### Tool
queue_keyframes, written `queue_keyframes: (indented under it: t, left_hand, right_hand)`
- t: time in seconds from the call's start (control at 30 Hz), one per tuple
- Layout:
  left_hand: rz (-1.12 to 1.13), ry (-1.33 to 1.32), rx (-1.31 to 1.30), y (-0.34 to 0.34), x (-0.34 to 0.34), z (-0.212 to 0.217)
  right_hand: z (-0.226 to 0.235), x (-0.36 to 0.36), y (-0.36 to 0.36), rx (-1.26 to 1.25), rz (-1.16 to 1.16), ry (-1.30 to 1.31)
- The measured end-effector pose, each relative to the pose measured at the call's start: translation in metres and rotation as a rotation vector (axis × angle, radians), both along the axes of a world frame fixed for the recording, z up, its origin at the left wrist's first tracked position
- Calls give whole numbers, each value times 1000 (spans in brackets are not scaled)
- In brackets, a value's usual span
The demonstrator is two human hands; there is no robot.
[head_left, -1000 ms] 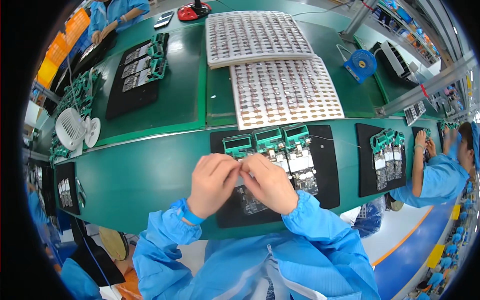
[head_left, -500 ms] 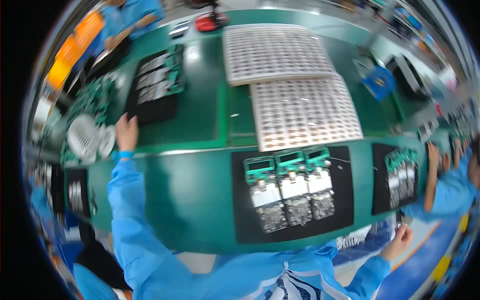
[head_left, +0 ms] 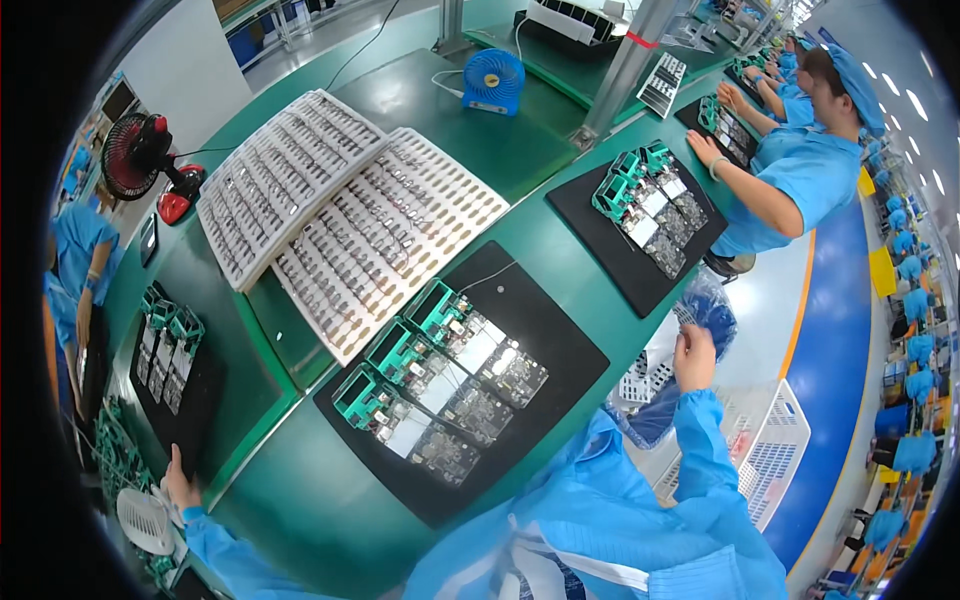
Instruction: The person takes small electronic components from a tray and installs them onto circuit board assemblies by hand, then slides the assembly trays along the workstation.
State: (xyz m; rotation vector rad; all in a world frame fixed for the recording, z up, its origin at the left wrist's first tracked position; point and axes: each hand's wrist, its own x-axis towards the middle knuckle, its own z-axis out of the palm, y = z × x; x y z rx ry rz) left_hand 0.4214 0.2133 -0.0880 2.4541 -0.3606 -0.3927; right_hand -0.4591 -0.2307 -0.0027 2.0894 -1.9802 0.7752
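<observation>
My left hand (head_left: 181, 486) reaches out at the lower left and grips the near corner of a black mat (head_left: 203, 418). Several green-framed circuit boards (head_left: 168, 350) lie on that mat. In front of me, another black mat (head_left: 545, 300) carries three circuit boards (head_left: 440, 390) in a row, each with a green frame at its far end, a white block and a grey component area. My right hand (head_left: 695, 358) is raised off the table's right edge, away from the boards. Its fingers are pinched together, and whatever they may hold is too small to make out.
Two white trays of small parts (head_left: 385, 235) overlap beyond the mat. A blue fan (head_left: 493, 82) and a red-based fan (head_left: 140, 155) stand farther off. At right, a co-worker (head_left: 800, 160) sits near another loaded mat (head_left: 640, 225). A white basket (head_left: 775, 455) is below the table edge.
The view has swung and tilted toward the right, so the table now runs diagonally. My left hand stays at the far mat's corner. My right hand remains raised with fingers pinched.
</observation>
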Motion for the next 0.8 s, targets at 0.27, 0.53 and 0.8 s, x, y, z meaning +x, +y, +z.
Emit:
queue_keyframes:
  t: [0.27,0.53,0.8]
  left_hand:
    - [308,296,-743,22,-244,44]
    - [511,250,-937,7,-458,98]
    - [323,312,-333,50,-522,114]
  right_hand:
    - [57,104,11,177,412,-416]
    - [91,248,75,466,1421,-224]
    - [27,379,138,-27,1757,153]
